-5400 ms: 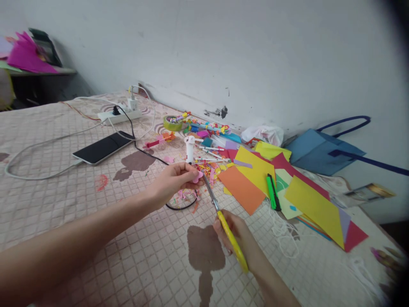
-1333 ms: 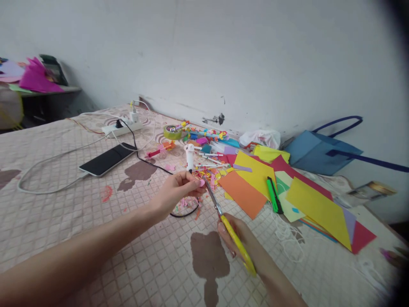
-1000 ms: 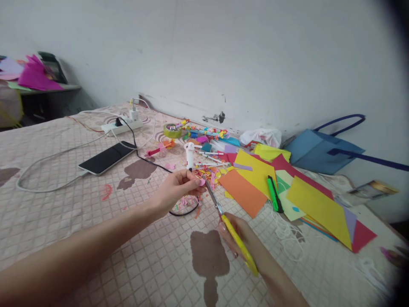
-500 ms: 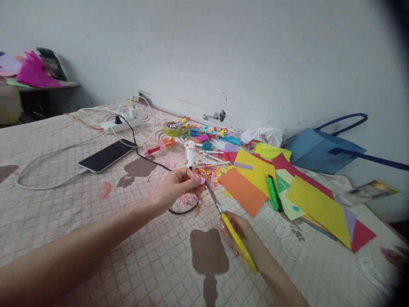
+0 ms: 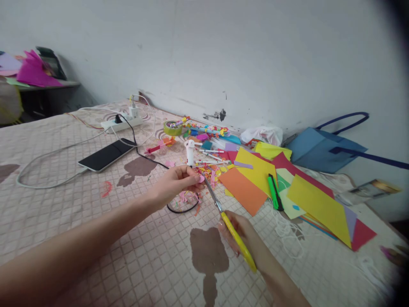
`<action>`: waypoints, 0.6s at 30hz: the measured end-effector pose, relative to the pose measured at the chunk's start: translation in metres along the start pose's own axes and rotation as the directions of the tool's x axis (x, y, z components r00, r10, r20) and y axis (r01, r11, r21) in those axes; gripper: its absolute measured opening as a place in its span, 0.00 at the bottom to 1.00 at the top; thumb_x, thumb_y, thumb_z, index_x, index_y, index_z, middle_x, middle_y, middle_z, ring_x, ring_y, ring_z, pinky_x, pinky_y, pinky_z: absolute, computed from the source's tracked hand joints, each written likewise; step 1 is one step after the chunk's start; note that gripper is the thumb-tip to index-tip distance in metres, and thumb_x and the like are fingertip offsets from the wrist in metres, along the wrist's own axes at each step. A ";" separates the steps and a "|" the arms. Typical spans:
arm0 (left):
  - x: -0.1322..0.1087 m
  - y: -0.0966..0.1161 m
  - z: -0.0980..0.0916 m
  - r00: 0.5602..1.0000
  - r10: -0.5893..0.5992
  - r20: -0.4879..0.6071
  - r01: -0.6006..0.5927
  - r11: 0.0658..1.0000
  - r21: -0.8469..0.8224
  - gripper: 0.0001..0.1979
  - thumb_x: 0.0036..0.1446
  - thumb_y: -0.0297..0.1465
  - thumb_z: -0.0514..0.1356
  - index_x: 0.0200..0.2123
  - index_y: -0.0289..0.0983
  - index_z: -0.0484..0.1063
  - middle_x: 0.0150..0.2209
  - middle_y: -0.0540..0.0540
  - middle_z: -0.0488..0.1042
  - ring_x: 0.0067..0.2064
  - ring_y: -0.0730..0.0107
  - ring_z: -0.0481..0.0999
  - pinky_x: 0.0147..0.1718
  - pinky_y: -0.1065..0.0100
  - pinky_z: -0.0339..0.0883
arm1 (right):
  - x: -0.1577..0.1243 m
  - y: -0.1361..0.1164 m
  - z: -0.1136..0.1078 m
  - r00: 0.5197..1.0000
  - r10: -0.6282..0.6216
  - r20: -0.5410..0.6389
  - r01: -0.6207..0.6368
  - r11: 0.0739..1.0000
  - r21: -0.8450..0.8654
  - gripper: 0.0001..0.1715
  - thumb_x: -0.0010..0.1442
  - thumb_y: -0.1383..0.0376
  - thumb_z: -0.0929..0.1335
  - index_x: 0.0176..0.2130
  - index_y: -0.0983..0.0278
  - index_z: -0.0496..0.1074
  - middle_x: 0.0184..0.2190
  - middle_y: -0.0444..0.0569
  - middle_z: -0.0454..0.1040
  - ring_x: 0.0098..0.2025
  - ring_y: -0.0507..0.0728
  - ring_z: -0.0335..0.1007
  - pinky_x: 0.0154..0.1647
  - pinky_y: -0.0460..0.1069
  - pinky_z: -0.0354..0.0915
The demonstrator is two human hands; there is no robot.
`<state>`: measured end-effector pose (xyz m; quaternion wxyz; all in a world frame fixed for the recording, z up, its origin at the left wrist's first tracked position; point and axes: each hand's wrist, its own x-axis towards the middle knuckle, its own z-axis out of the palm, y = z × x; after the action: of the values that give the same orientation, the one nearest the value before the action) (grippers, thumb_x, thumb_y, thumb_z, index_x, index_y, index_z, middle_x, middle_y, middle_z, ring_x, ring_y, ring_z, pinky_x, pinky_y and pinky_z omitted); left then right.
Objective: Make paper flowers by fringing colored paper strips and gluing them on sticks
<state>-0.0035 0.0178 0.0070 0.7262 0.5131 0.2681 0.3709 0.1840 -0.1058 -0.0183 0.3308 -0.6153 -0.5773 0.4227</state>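
Between thumb and fingers, my left hand (image 5: 179, 182) pinches a small pink paper piece (image 5: 201, 179). My right hand (image 5: 238, 232) is wrapped round the yellow handle of scissors (image 5: 217, 204), whose blades point up and left to the pink piece. Whether the blades touch the paper is too small to tell. Just behind my left hand stands a white glue gun (image 5: 190, 152), its black cord looping under that hand. Small colourful paper scraps (image 5: 209, 172) lie beyond the scissor tips.
To the right lie an orange sheet (image 5: 244, 189), yellow sheets (image 5: 319, 207), a green cutter (image 5: 275, 192) and white string (image 5: 289, 234). A blue bag (image 5: 322, 149) rests by the wall. On the left are a phone (image 5: 107, 155) and a power strip (image 5: 121, 124). Green tape (image 5: 172, 128) sits at the back.
My left hand and the pink piece have shifted very slightly upward. The scissors and my right hand are nearly where they were.
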 end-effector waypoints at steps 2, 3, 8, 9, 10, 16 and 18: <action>0.001 -0.001 -0.002 1.000 0.008 -0.001 -0.008 1.000 -0.001 0.10 0.49 0.32 0.64 0.27 0.33 0.67 0.27 0.48 0.75 0.30 0.74 0.75 0.34 0.69 0.69 | 0.001 0.000 0.000 1.000 0.003 0.016 -0.003 1.000 0.014 0.23 0.57 0.48 0.63 0.24 0.62 0.58 0.12 0.35 0.52 0.13 0.46 0.46 0.12 0.43 0.47; 0.001 -0.002 -0.002 1.000 0.011 -0.010 -0.011 1.000 -0.003 0.10 0.49 0.32 0.64 0.27 0.33 0.67 0.27 0.49 0.74 0.29 0.75 0.74 0.33 0.71 0.69 | 0.002 0.000 0.001 1.000 0.004 0.023 -0.004 1.000 0.017 0.23 0.57 0.47 0.63 0.24 0.61 0.57 0.13 0.35 0.52 0.13 0.46 0.46 0.12 0.43 0.47; 0.001 -0.002 0.000 0.997 -0.033 -0.067 0.030 0.998 -0.048 0.09 0.48 0.30 0.65 0.27 0.33 0.68 0.23 0.53 0.69 0.23 0.83 0.67 0.25 0.78 0.63 | 0.002 -0.001 0.004 1.000 0.011 -0.009 -0.011 1.000 0.030 0.23 0.56 0.46 0.64 0.26 0.62 0.57 0.14 0.35 0.53 0.13 0.46 0.47 0.13 0.43 0.48; 0.001 -0.002 0.001 0.996 -0.052 -0.070 0.047 0.997 -0.066 0.09 0.47 0.30 0.66 0.29 0.33 0.69 0.24 0.54 0.69 0.23 0.84 0.67 0.25 0.78 0.63 | 0.002 -0.001 0.004 1.000 0.012 -0.013 -0.012 1.000 0.028 0.23 0.56 0.46 0.63 0.26 0.62 0.58 0.14 0.35 0.53 0.13 0.46 0.48 0.13 0.43 0.48; 0.000 -0.001 0.002 0.995 -0.069 -0.070 0.063 0.995 -0.083 0.09 0.47 0.30 0.66 0.30 0.33 0.69 0.24 0.53 0.70 0.23 0.84 0.67 0.26 0.78 0.63 | 0.002 -0.001 0.005 1.000 0.009 -0.017 -0.009 1.000 0.023 0.23 0.56 0.45 0.63 0.27 0.62 0.58 0.14 0.35 0.53 0.13 0.46 0.48 0.14 0.44 0.48; -0.003 0.001 0.006 0.989 -0.139 -0.059 0.129 0.980 -0.151 0.10 0.45 0.29 0.67 0.29 0.32 0.69 0.24 0.50 0.72 0.25 0.79 0.72 0.28 0.75 0.66 | -0.001 -0.002 0.006 0.999 -0.039 -0.015 0.038 0.998 -0.045 0.23 0.60 0.46 0.58 0.29 0.63 0.60 0.16 0.37 0.55 0.16 0.48 0.51 0.16 0.44 0.51; -0.004 0.002 0.007 0.986 -0.157 -0.061 0.145 0.976 -0.164 0.11 0.44 0.29 0.68 0.28 0.32 0.69 0.24 0.49 0.74 0.26 0.78 0.73 0.29 0.74 0.67 | -0.001 -0.004 0.006 1.000 -0.030 -0.001 0.030 0.997 -0.064 0.22 0.60 0.48 0.59 0.29 0.63 0.60 0.17 0.38 0.55 0.17 0.48 0.51 0.16 0.43 0.51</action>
<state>-0.0006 0.0111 0.0110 0.7804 0.4176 0.3026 0.3536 0.1769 -0.1071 -0.0168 0.3176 -0.6172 -0.5996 0.3983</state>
